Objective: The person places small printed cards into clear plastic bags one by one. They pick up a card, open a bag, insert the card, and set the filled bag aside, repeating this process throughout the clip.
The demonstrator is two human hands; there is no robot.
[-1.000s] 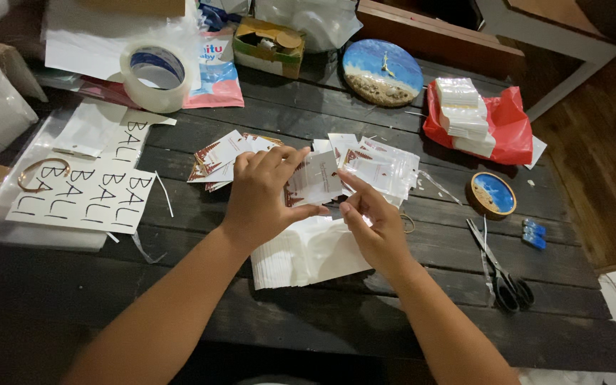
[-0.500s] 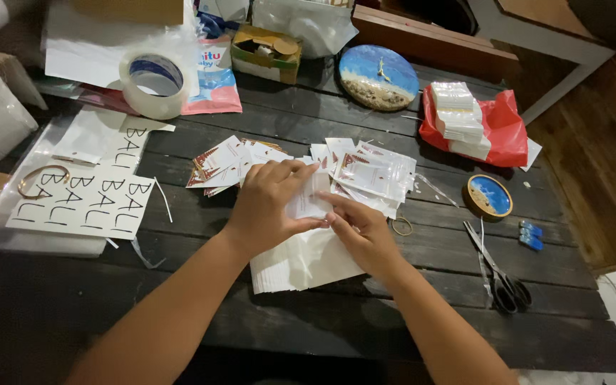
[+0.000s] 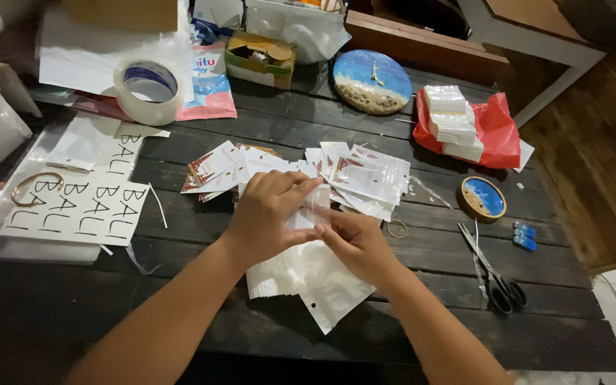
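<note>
Small clear bag [image 3: 314, 207] — pinched shut between fingers of left hand [image 3: 269, 214] and right hand [image 3: 354, 239], held over the stack of empty bags [image 3: 308, 278] at mid-desk [image 3: 180, 314], filled packets [image 3: 365, 178] fanned just behind — within reach.

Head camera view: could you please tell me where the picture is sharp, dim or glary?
Head view: sharp on both hands, left and right, pinching a small clear plastic pouch; glare on the glossy pouch stack; the dark wooden plank table sinks into shadow near the camera; the top left corner is blurred.
</note>
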